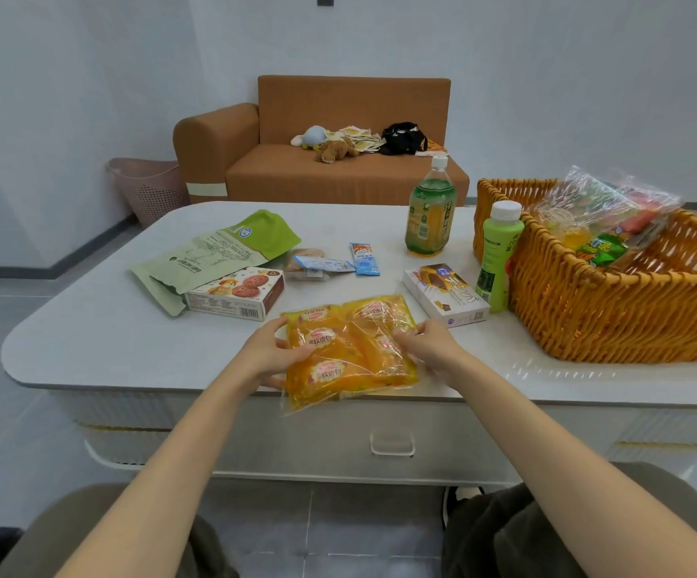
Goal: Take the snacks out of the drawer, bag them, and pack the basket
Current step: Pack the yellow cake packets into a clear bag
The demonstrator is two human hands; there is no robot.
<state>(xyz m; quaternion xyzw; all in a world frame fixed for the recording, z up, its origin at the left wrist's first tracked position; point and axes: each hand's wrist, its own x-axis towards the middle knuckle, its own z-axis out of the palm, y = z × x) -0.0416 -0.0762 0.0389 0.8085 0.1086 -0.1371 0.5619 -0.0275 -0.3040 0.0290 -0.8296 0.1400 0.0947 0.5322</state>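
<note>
Gripping a clear bag of yellow snack packs (348, 352), with the left hand (269, 352) curled round its left edge and the right hand (430, 348) curled over its right edge. Holding it at the table (130, 352) front, left of the basket (613, 319). Standing just left of the basket: a green bottle (496, 256), a white box (446, 294), a tea bottle (430, 214). Lying well left of it: a cookie box (236, 294), a green pouch (221, 252). Sitting inside the basket: more bagged snacks (601, 219).
</note>
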